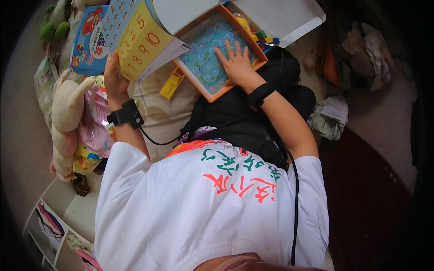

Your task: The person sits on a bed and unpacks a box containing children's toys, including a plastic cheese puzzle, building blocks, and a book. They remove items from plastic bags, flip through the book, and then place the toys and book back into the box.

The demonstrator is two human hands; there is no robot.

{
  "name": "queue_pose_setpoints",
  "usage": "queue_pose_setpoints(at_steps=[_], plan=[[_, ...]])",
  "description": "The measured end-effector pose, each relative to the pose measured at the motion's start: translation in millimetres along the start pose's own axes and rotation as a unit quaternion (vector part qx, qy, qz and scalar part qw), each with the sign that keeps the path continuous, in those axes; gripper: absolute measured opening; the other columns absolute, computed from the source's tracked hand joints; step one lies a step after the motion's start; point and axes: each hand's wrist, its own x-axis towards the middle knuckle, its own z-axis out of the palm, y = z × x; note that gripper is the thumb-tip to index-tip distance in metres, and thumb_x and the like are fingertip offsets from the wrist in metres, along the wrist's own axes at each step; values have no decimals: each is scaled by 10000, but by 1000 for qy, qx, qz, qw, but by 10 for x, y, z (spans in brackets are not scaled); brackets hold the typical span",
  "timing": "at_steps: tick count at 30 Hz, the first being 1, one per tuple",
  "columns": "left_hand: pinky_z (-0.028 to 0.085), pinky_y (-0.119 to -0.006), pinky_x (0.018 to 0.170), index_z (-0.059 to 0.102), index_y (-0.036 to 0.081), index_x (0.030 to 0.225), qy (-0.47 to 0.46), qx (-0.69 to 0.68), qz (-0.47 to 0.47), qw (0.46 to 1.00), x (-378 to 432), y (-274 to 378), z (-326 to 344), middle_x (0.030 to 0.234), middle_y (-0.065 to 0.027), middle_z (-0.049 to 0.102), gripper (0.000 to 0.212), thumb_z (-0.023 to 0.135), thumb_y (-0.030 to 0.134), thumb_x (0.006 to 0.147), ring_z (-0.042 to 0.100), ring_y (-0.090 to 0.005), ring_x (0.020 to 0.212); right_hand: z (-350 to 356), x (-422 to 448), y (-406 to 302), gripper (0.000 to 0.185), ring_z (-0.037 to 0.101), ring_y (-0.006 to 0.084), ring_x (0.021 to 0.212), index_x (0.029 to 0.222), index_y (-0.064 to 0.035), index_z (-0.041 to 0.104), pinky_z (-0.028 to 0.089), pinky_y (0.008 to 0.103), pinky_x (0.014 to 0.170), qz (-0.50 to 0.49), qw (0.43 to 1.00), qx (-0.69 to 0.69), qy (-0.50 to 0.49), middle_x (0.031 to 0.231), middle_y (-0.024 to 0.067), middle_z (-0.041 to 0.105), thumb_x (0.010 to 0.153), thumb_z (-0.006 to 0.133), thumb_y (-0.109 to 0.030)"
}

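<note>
My left hand [117,75] holds an open booklet [142,42] by its lower left edge. A yellow page with the numerals 1 to 10 faces me, and other pages fan out behind it. My right hand [239,64] is over a shallow orange-rimmed box [217,96], its fingers spread on or just above a blue printed board [203,57] inside. Nothing shows in that hand's grasp. The box leans against my bent legs in black trousers [230,115]. Below the booklet, a yellow plastic piece [171,84] with a red part rests on the patterned cloth [156,108].
Coloured blocks [262,36] lie beyond the box's right rim, near a white lid or flap [284,20]. At left are a blue printed box [88,40], a cream plush toy [67,108] and a pink package [96,122]. A black cable [159,143] runs from my left wrist device.
</note>
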Motion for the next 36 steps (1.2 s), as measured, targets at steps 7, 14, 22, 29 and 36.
queue_pose_setpoints(at_steps=[7, 14, 22, 29, 36], plan=[[463, -354, 934, 343, -25, 1331, -2, -2, -9, 1000, -51, -8, -3, 1255, -158, 523, 446, 470, 163, 947, 550, -236, 1122, -356, 87, 61, 763, 158, 307, 1398, 1473, -279, 153, 98, 627, 1062, -104, 971, -202, -78, 1527, 61, 162, 847, 587, -322], [449, -360, 948, 333, -14, 1343, -6, -40, -28, 999, -43, -91, -161, 1267, -163, 512, 445, 458, 149, 949, 539, -245, 1134, -214, 85, 68, 623, 269, 398, 1341, 1480, -255, 138, 180, 606, 1040, -103, 969, -195, -112, 1504, 162, 192, 935, 439, -291], [457, -366, 934, 421, -39, 1278, -4, -90, -80, 993, -9, -182, -282, 1236, -168, 537, 390, 452, 174, 953, 560, -250, 1103, -148, 83, 135, 565, 443, 383, 1220, 1440, -165, 275, 328, 589, 960, -170, 970, -175, 10, 1403, 235, 350, 905, 449, -224], [463, -373, 926, 453, -30, 1252, -10, -171, -78, 982, -54, -317, -316, 1224, -161, 549, 357, 445, 170, 957, 575, -253, 1078, -52, 72, 427, 671, 457, 366, 1208, 1373, -2, 308, 378, 562, 932, 37, 999, 10, 24, 1351, 227, 411, 853, 600, -308], [455, -367, 938, 423, -25, 1272, 105, -24, -52, 993, -489, 11, -722, 1230, -153, 545, 370, 447, 173, 960, 563, -251, 1095, -201, 10, 307, 771, 381, 363, 1257, 1359, 39, 300, 374, 559, 941, 233, 945, 218, -72, 1376, 239, 352, 847, 588, -460]])
